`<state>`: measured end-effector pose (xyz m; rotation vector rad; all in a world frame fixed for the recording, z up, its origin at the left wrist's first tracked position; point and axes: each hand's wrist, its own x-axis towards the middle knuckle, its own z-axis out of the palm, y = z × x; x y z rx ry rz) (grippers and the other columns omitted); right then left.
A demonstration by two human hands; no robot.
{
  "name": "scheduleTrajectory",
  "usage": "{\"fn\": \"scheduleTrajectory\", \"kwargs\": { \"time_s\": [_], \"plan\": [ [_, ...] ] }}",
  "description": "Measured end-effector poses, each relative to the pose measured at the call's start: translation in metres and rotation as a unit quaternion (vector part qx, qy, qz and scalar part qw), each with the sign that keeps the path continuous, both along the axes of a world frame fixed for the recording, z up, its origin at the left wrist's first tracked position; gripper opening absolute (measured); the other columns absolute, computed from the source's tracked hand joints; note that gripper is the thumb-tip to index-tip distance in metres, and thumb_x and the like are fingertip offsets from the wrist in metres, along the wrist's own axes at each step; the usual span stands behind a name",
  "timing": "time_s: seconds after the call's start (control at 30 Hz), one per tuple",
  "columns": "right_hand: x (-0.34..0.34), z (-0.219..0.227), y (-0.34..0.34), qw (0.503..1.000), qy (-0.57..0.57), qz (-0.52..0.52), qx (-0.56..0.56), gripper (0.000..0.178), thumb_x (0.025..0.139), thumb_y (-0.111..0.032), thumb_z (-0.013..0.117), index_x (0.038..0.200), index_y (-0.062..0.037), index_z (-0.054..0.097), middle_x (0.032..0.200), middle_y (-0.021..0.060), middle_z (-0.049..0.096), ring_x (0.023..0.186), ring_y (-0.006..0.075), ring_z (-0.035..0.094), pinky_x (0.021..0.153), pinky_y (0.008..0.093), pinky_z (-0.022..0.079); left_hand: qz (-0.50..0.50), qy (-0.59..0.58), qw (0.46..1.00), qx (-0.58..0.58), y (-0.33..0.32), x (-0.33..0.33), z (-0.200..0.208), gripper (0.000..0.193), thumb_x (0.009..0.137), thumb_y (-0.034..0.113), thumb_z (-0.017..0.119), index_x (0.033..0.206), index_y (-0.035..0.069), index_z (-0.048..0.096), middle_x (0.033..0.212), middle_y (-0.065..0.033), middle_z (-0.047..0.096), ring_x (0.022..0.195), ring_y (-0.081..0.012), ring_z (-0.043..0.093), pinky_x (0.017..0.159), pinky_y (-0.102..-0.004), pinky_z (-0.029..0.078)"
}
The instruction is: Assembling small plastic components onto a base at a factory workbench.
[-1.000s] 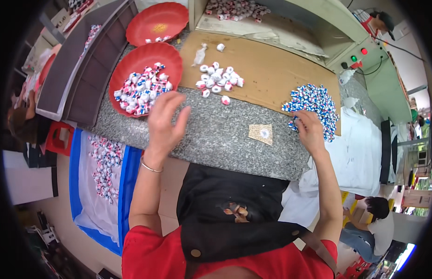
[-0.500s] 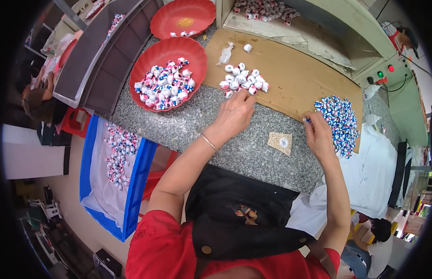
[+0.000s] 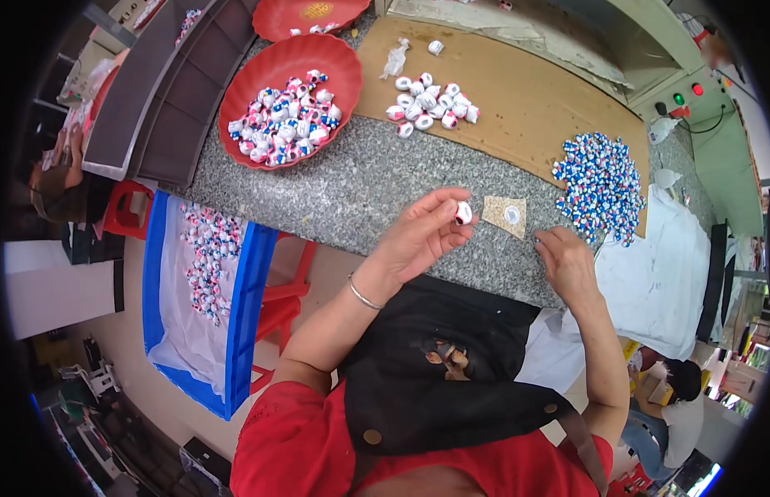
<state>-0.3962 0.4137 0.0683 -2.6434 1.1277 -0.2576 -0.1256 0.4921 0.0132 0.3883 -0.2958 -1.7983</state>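
Between the thumb and fingers of my left hand (image 3: 420,234) is a small white and pink toy head (image 3: 463,214), with a dark opening showing. My right hand (image 3: 571,267) is closed in a pinch above the stone counter, and whatever its fingertips hold is too small to make out. Between both hands lies a small speckled tan pad (image 3: 505,215) with a round white spot on it. A loose group of similar white and pink heads (image 3: 426,103) rests on cardboard beyond my left hand. Beside my right hand is a heap of tiny blue, white and pink pieces (image 3: 602,186).
A red scalloped bowl (image 3: 345,62) of joined-looking figures stands at the left, with another red bowl (image 3: 273,21) behind. A lined blue crate (image 3: 240,319) sits below the counter. A pale metal box with lights (image 3: 679,95) borders the far right. Other people are nearby.
My left hand has picked a white and pink head from the group and brought it nearer, to the right. My right hand has drawn back from the heap of tiny pieces.
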Motion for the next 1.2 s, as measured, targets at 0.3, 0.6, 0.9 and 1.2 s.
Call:
{"fn": "scheduleTrajectory", "kwargs": {
  "time_s": [0.3, 0.6, 0.9, 1.2],
  "plan": [
    [0.018, 0.007, 0.001, 0.989, -0.134, -0.042, 0.052, 0.011, 0.086, -0.005, 0.068, 0.096, 0.0000, 0.070, 0.087, 0.0152, 0.069, 0.078, 0.0288, 0.067, 0.066, 0.0340, 0.051, 0.022, -0.021, 0.999, 0.036, 0.018, -0.007, -0.001, 0.033, 0.099, 0.011, 0.054, 0.130, 0.000, 0.051, 0.123, -0.0188, 0.061, 0.112, -0.0248, 0.064, 0.095, -0.0291, 0.054],
    [0.043, 0.003, -0.016, 0.997, -0.077, 0.028, -0.003, 0.012, 0.084, -0.003, 0.068, 0.095, -0.0014, 0.068, 0.084, 0.0136, 0.066, 0.076, 0.0325, 0.065, 0.065, 0.0385, 0.051, 0.022, -0.081, 0.996, -0.036, 0.018, -0.004, 0.002, 0.032, 0.099, 0.006, 0.053, 0.131, 0.001, 0.055, 0.128, -0.0166, 0.060, 0.109, -0.0214, 0.064, 0.095, -0.0300, 0.053],
    [0.051, -0.001, -0.019, 0.998, -0.032, 0.050, -0.033, 0.009, 0.083, -0.005, 0.068, 0.091, -0.0024, 0.066, 0.078, 0.0126, 0.059, 0.072, 0.0331, 0.062, 0.062, 0.0417, 0.049, 0.011, -0.091, 0.995, -0.036, 0.014, 0.000, 0.000, 0.036, 0.099, 0.005, 0.053, 0.134, 0.001, 0.052, 0.131, -0.0172, 0.059, 0.114, -0.0213, 0.062, 0.099, -0.0311, 0.051],
    [0.052, -0.002, -0.017, 0.997, -0.050, 0.028, -0.052, 0.009, 0.082, -0.004, 0.067, 0.091, -0.0014, 0.067, 0.078, 0.0134, 0.060, 0.072, 0.0335, 0.062, 0.062, 0.0424, 0.050, 0.000, -0.071, 0.996, -0.057, 0.012, -0.001, 0.000, 0.039, 0.100, 0.007, 0.052, 0.138, -0.001, 0.048, 0.134, -0.0177, 0.056, 0.117, -0.0209, 0.060, 0.100, -0.0318, 0.049]
  ]
}}
